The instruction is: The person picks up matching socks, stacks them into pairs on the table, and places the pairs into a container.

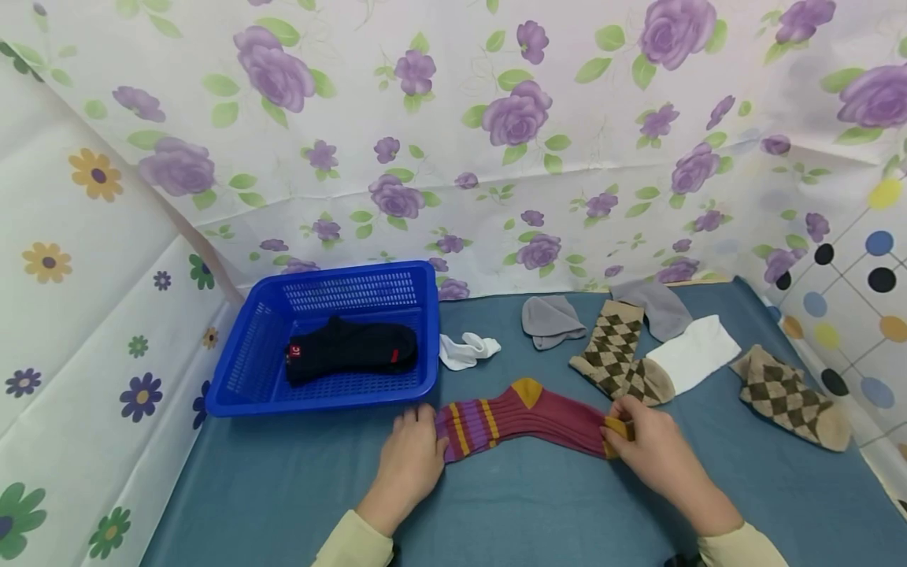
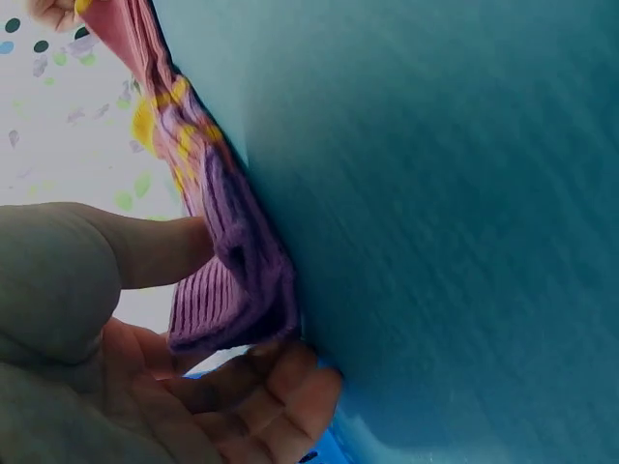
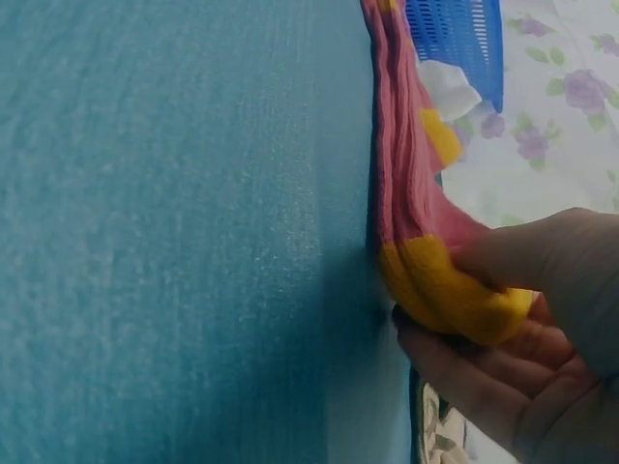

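Observation:
A maroon sock (image 1: 560, 417) with purple and yellow stripes, a yellow heel and a yellow toe lies stretched sideways on the blue cloth. At its purple cuff (image 2: 208, 300), my left hand (image 1: 412, 449) pinches the edge, thumb on the near side and fingers curled under it. The yellow toe (image 3: 435, 285) is between the thumb and fingers of my right hand (image 1: 655, 442), and it shows layered folds in the right wrist view. Just behind my left hand stands a blue basket (image 1: 322, 405) with dark socks (image 1: 350, 350) inside.
A small white sock (image 1: 468, 350) lies beside the basket. Behind and right are grey socks (image 1: 553, 321) (image 1: 655, 307), a brown argyle sock (image 1: 615, 342), a white sock (image 1: 697, 354) and another argyle sock (image 1: 794, 402). Flowered sheets (image 1: 453, 157) wall the table's back and sides.

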The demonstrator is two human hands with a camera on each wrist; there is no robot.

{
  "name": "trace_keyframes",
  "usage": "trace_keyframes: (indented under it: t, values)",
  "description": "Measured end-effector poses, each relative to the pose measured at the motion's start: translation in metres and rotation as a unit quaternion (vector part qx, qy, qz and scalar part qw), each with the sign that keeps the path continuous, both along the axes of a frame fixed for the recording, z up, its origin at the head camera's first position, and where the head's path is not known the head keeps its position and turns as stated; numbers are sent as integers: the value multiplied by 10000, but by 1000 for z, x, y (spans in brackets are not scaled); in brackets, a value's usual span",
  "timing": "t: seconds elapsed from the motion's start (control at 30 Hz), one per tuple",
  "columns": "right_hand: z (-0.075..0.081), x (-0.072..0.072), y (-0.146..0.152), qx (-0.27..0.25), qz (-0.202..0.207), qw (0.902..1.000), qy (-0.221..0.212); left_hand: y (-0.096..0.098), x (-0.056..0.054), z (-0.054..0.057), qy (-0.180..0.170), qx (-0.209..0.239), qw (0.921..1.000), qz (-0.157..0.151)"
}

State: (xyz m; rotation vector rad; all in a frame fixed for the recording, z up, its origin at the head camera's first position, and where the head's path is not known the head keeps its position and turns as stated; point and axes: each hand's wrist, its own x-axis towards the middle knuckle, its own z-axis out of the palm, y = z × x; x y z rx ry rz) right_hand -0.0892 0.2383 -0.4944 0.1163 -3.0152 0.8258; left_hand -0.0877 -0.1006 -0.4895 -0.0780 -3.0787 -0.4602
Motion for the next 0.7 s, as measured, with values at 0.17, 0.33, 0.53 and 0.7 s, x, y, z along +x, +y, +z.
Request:
trace_keyframes:
  t: [0.17,0.33,0.53,0.7]
  values:
    - [0,1,-1,-74,341,9989,303,5,3,0,114,19,9999,-55]
    - [0,2,0,-65,724,9961,506,11,4,5,-139,187,9997,-50]
    - [-1,3,0,30,698,9960,560,17,7,8,-13,149,9998,-144]
    - [0,3,-4,67,320,9982,497,21,8,7,523,-187,9982,-221]
